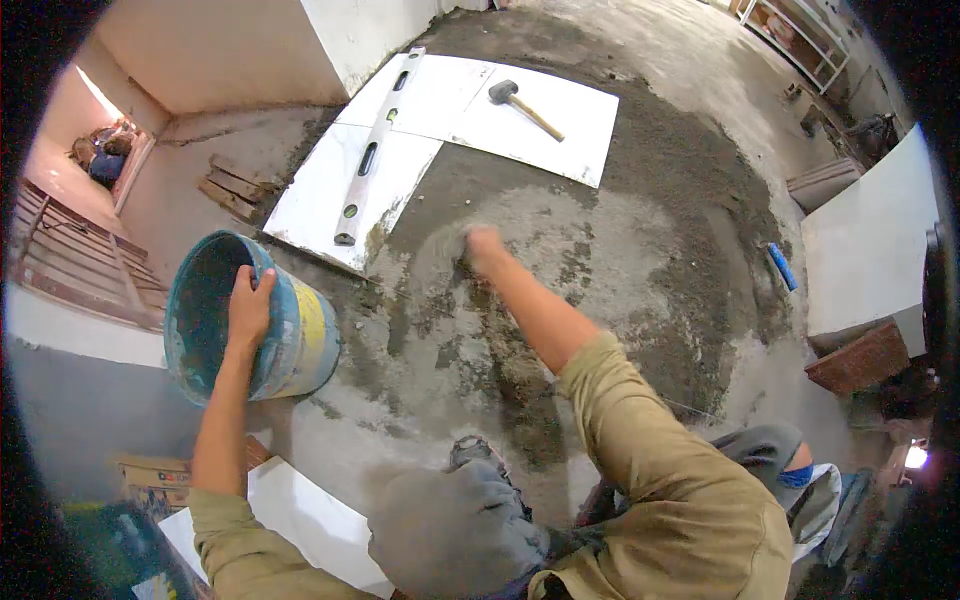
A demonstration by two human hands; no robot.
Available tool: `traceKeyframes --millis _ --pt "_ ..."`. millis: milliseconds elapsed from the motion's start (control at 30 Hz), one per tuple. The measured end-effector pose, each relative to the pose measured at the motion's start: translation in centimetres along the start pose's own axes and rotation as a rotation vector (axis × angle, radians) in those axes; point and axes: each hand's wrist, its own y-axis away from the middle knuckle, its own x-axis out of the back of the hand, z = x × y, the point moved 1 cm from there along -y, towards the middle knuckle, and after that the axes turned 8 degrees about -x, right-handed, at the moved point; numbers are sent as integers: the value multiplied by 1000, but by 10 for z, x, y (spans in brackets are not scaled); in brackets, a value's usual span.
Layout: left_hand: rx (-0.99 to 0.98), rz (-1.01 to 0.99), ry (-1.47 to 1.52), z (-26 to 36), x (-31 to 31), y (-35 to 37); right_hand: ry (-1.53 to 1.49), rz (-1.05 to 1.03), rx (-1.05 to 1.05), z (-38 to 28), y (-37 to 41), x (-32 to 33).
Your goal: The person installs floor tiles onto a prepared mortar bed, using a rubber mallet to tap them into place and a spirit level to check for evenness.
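My left hand point(250, 308) grips the rim of a blue, cement-stained bucket point(300, 335) with a yellow label, tilted so its mouth faces left. Over the grey mortar bed point(560, 235), my right hand point(484, 250) is closed and blurred by motion; a grey smear shows beside it, and I cannot tell what it holds. White tiles point(430, 95) lie on the mortar beyond the hands, forming a corner. A long spirit level point(370, 160) rests across the left tiles. On the right tile lies a rubber mallet point(533, 115) with a wooden handle.
A blue object point(782, 267) lies at the mortar's right edge. Wood pieces point(232, 188) sit by the left wall, near a metal grate point(85, 245). Another white tile point(315, 525) and a cardboard box point(155, 475) are near my left arm. A white panel point(870, 235) stands at right.
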Motion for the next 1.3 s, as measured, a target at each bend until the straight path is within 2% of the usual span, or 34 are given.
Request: traceKeyframes --millis 33,67,100,133,200,267,333,367,433,467,500,567,633,667,700,733,767,833,867,900,933,1000,1033,1067,1100,1200,1267,1300 --pt "-78 122 -45 -9 -7 -2 -436 160 104 -2 -14 15" --pt "-77 124 -52 -8 -3 -2 -875 322 200 1 -19 29" --pt "-70 104 -36 -3 -3 0 -878 324 194 13 -11 46" --pt "-64 89 -15 0 -4 -1 -714 -241 320 21 3 63" --pt "-54 75 3 -1 -4 -3 -19 -549 370 21 43 53" --pt "-45 62 17 -6 -4 -3 520 -467 282 22 58 20" --pt "-1 32 -18 -8 -4 -7 581 -636 276 19 39 -10" --pt "-15 32 -20 -2 -3 -6 1043 -487 315 15 7 -28" --pt "3 31 -29 7 0 1 610 -314 398 10 -33 -17" --pt "-6 34 -30 5 0 2 -275 -291 408 8 -48 4" --pt "-33 53 -15 -2 -2 -1 -133 35 387 1 -66 26" --pt "-131 111 -31 -11 -4 -2 543 364 476 8 -176 110" --pt "-111 113 -2 -11 -5 -4 1205 432 308 -43 3 164" --pt "-82 113 20 -12 -6 -2 1357 258 255 -49 66 196" --pt "-60 121 37 -13 -7 0 1470 80 574 -19 75 263" --pt "-101 174 57 -10 -9 0 1328 -15 74 -42 177 269" --pt "-139 221 72 -6 -9 2 1309 66 -42 -28 234 302" --pt "-87 153 7 5 -2 5 1259 233 -270 -2 349 367" --pt "-88 153 -4 4 -3 5 841 439 -194 5 413 363" --pt "-66 138 36 2 -5 3 692 649 -328 40 464 410" --pt "-44 125 72 0 -4 3 920 742 -177 81 527 431" --pt "-19 118 32 6 -6 6 1418 1056 80 160 654 470" --pt "-26 129 14 7 -6 6 1232 1226 -413 228 722 512" --pt "-42 141 -5 9 -4 4 884 1626 -638 269 755 485" --pt "-42 117 68 8 -6 3 717 1792 -712 305 774 455" --pt "-33 135 15 11 -5 5 484 1730 -650 366 753 401" --pt "-44 104 9 -9 -9 0 388 1683 -596 374 729 382" --pt "-79 193 -11 -22 -15 -3 355 1665 -583 375 718 375"
